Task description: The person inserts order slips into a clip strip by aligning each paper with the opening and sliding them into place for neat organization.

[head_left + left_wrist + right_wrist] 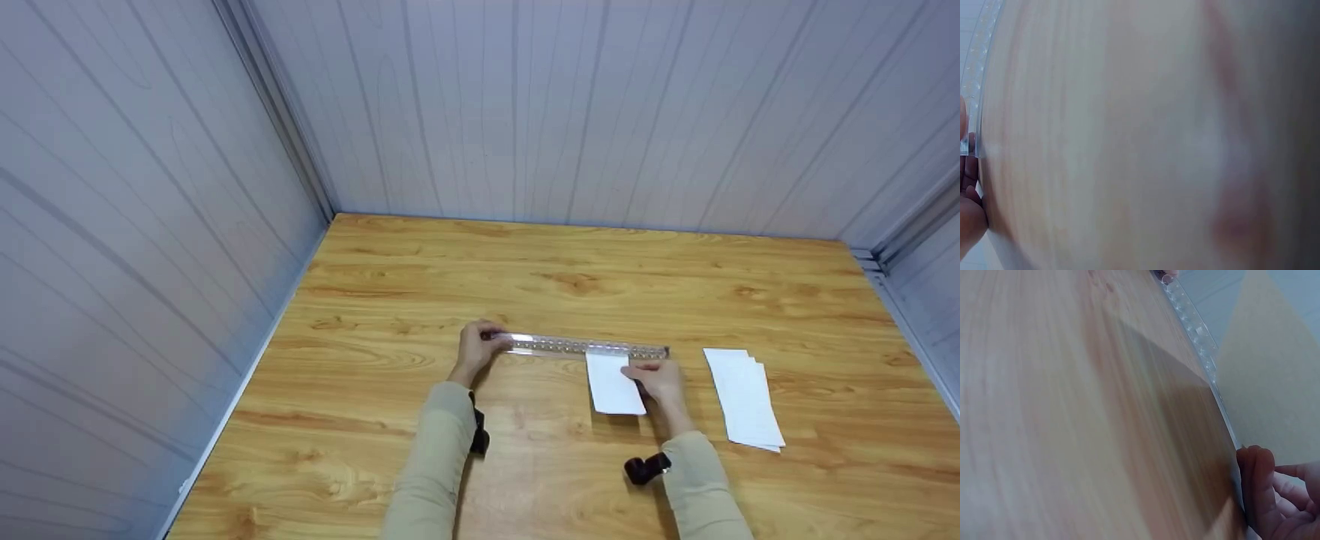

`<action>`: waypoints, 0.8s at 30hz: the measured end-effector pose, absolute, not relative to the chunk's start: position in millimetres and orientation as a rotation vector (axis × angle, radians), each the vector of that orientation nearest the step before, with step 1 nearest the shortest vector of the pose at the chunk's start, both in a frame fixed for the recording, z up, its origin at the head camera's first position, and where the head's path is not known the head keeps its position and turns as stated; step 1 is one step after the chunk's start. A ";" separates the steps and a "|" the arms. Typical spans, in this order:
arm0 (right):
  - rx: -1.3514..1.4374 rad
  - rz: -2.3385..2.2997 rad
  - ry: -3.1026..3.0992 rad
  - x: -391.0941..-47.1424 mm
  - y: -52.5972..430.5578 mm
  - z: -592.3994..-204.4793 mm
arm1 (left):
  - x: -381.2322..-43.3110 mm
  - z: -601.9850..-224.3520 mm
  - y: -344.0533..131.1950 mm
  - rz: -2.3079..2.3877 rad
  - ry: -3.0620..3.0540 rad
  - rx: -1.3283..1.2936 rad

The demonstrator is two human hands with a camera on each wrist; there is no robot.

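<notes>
A long clear plastic strip [555, 345] with a row of round shapes along it lies crosswise, ruler-like, on the wooden table. My left hand [476, 349] pinches its left end; in the left wrist view the strip's end [972, 129] sits between thumb and fingers. My right hand [660, 382] pinches the right edge of a small white sheet of paper [613, 386] between thumb and fingers. The sheet's top edge overlaps the strip, right of its middle. The sheet [1269, 377] tilts up off the table in the right wrist view and casts a shadow.
Several white paper sheets [742, 397] lie in a slightly fanned stack right of my right hand. The wooden table [375, 300] meets pale panelled walls at the back and both sides. A dark wrist camera [646, 469] juts inward from the right sleeve.
</notes>
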State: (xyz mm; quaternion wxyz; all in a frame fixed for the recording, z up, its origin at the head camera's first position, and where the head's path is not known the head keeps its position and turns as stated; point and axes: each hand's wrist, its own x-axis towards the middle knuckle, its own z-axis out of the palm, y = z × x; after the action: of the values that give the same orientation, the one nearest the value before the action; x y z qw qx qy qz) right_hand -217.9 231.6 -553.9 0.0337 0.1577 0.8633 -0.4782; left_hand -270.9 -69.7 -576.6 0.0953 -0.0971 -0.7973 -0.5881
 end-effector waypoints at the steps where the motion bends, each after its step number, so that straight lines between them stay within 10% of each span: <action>1: 0.481 -1.468 2.656 -217.8 231.1 -553.9 | -271.0 -576.8 -69.6 -1.743 -2.361 -0.292; 24: 0.484 -1.564 2.608 -220.7 218.8 -556.1 | -253.6 -547.1 -65.3 -1.831 -2.328 -0.301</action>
State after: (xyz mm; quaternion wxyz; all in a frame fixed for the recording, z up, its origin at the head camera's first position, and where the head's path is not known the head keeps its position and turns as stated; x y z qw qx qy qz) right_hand -220.7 218.8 -556.1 0.0313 0.1571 0.8466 -0.5076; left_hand -253.6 -65.3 -547.1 0.0821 -0.1007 -0.7794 -0.6129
